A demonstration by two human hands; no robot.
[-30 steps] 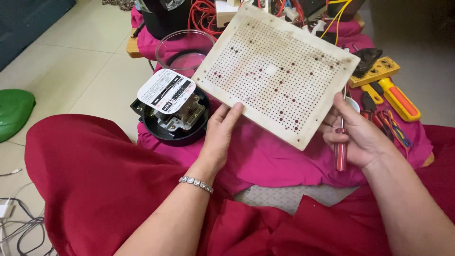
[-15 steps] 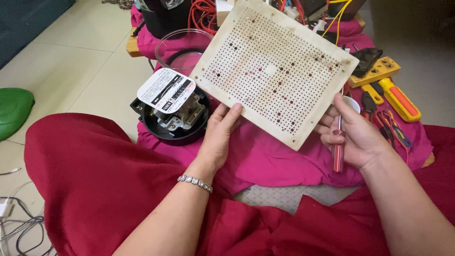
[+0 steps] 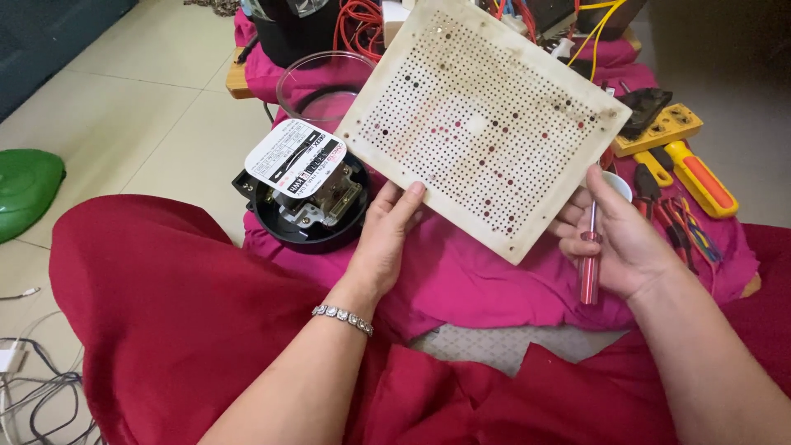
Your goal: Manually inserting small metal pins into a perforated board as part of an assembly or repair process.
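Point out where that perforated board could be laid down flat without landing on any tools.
Freest is the pink cloth below the perforated board, between the left hand and right hand. The tile floor left of the round meter is bare. Crowded: the right edge with the yellow tester and orange-handled tool, and the top with red wires.

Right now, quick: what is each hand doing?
Left hand: closed on the lower edge of the perforated board.
Right hand: holding a red-handled screwdriver and steadying the board's right edge.
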